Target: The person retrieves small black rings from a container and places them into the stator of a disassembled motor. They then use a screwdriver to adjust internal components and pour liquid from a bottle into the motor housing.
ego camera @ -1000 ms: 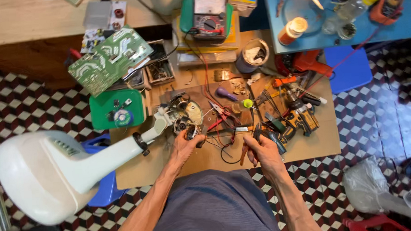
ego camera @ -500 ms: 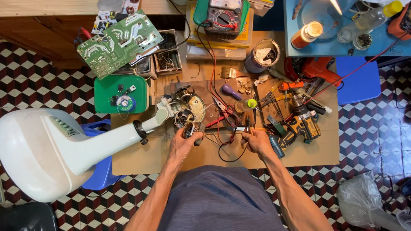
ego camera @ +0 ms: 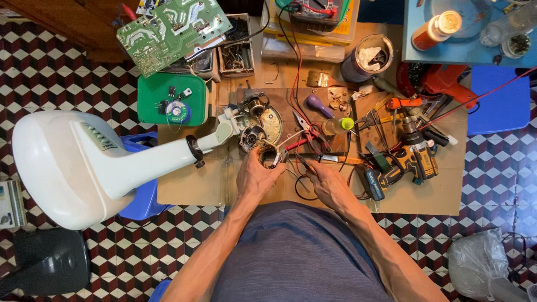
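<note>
The left hand (ego camera: pixel 254 179) has its fingers (ego camera: pixel 258 159) curled around a small round motor coil (ego camera: pixel 269 156), holding it just above the bench (ego camera: pixel 191 187) near the middle of its near edge. The right hand (ego camera: pixel 330 186) lies just beside it, its fingers (ego camera: pixel 313 167) pinched narrowly at a thin probe (ego camera: pixel 302 161) whose tip points toward the coil; whether they truly grip the probe cannot be told. Thin red and black wires (ego camera: pixel 299 189) loop between the two hands. Just beyond the coil lies one opened fan motor housing (ego camera: pixel 260 124), joined to the neck of one white pedestal fan base (ego camera: pixel 76 165) that hangs over the bench's left edge onto one blue stool (ego camera: pixel 139 202). One pair of red-handled pliers (ego camera: pixel 304 137) and one small yellow-green bottle (ego camera: pixel 338 125) lie just past the right hand, with one purple screwdriver handle (ego camera: pixel 318 105) behind them. Toward the right edge sits one yellow and black cordless drill (ego camera: pixel 405 163) among a crowd of loose hand tools. At the far left corner lie one green box lid (ego camera: pixel 173 99) and one green circuit board (ego camera: pixel 174 28), tilted over a tray of parts. One multimeter (ego camera: pixel 316 1) sits at the far edge, its red lead (ego camera: pixel 294 59) trailing down toward the hands, with one tin can (ego camera: pixel 370 57) beside it.
</note>
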